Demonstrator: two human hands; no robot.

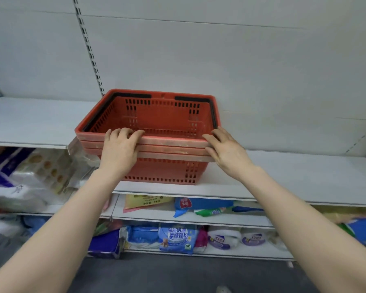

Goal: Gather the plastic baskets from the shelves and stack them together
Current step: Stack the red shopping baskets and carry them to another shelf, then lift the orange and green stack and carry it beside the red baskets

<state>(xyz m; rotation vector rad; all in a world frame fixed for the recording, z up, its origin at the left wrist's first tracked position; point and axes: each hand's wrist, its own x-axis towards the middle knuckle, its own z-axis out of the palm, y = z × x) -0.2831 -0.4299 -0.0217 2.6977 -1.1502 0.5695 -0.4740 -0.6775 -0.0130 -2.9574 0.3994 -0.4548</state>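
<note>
Head view: our left hand [119,149] and right hand [225,150] curl fingers over the near rim of the nested baskets [156,123] on the shelf [283,176]; stiff, light plastic, so we lift by the rims.

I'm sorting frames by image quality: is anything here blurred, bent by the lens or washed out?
Head view: the stack of red plastic baskets and both hands, left and right, are fairly sharp; the packaged goods at the left edge are smeared; the white metal shelf bows from wide-angle distortion; lighting is flat, with no hard shadows or glare.
</note>
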